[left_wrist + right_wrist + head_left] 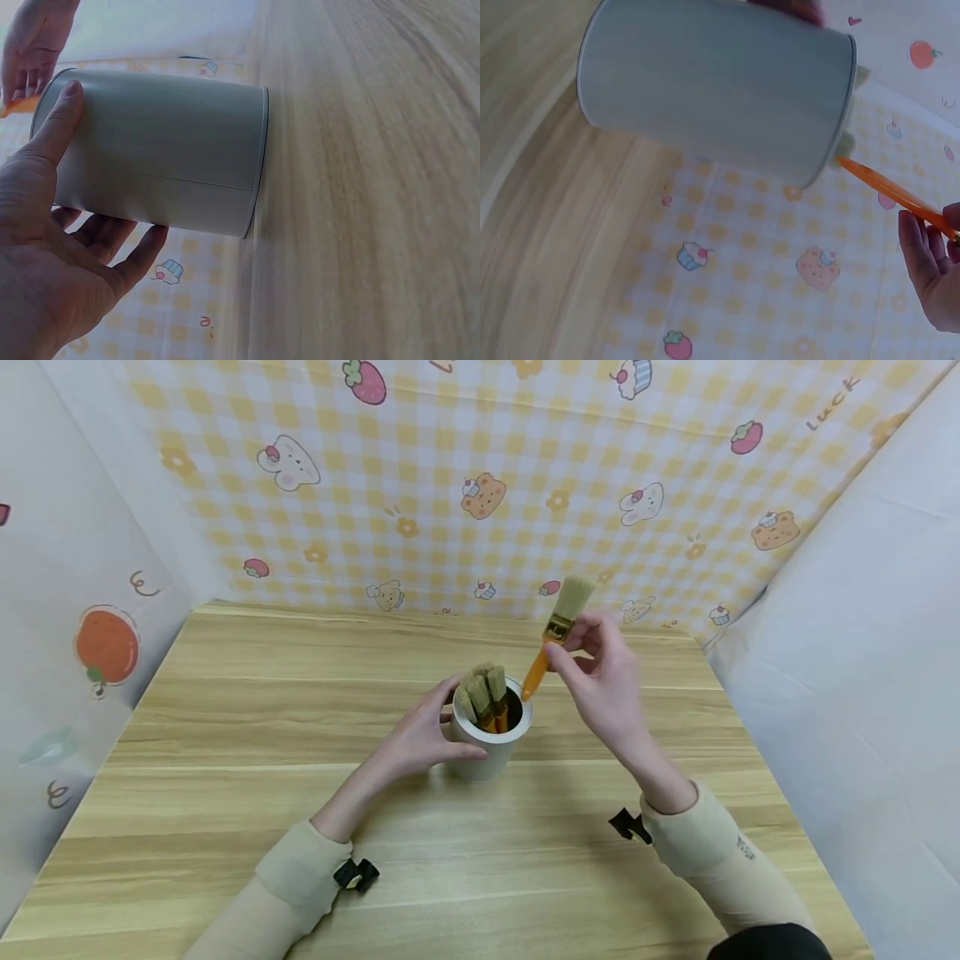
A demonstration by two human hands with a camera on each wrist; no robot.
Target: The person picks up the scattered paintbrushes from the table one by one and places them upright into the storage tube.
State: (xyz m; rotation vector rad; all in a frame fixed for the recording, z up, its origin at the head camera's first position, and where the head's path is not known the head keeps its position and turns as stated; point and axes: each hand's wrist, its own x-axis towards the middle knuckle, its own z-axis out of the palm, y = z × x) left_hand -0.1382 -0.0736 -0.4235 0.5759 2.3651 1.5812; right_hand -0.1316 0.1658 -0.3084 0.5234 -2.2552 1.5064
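A pale grey cylindrical holder (486, 767) stands upright on the wooden table. My left hand (427, 733) grips it from the left, thumb on the near side and fingers behind, as the left wrist view also shows. Several paintbrushes (482, 692) stand inside with bristles up, leaning toward the left of the rim. My right hand (603, 672) pinches another paintbrush (557, 631) with an orange handle, its bristles pointing up. In the right wrist view the tip of the orange handle (885, 186) is close to the holder's rim; I cannot tell whether they touch.
The wooden table (247, 710) meets a yellow checked backdrop (420, 485) at its far edge. White side panels (847, 635) rise at left and right. Small black clips (356, 875) sit at both cuffs.
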